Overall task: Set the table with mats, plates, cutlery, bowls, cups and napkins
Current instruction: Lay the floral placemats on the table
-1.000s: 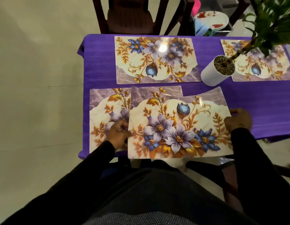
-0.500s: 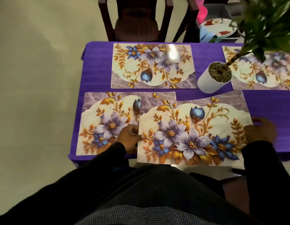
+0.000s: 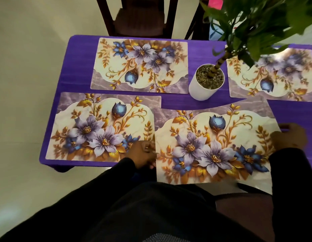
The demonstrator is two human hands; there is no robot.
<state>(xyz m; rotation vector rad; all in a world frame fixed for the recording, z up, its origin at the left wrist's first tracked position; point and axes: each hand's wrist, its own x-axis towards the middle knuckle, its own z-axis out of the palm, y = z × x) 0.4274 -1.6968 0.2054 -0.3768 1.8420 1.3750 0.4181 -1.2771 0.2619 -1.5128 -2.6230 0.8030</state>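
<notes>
Several floral mats lie on the purple table (image 3: 176, 102). A near-right mat (image 3: 212, 145) is held between my two hands and hangs over the table's front edge. My left hand (image 3: 143, 154) pinches its left edge. My right hand (image 3: 289, 137) grips its right edge. This mat slightly overlaps the near-left mat (image 3: 102, 126), which lies flat. A far-left mat (image 3: 141, 65) and a far-right mat (image 3: 274, 74) lie flat at the back.
A white pot (image 3: 204, 81) with a green plant (image 3: 256, 23) stands between the two far mats, just beyond the held mat. A dark chair (image 3: 139, 16) stands at the table's far side. Pale floor lies to the left.
Both hands have slid the held mat to the right, uncovering most of the near-left mat. The camera view has moved closer and to the right.
</notes>
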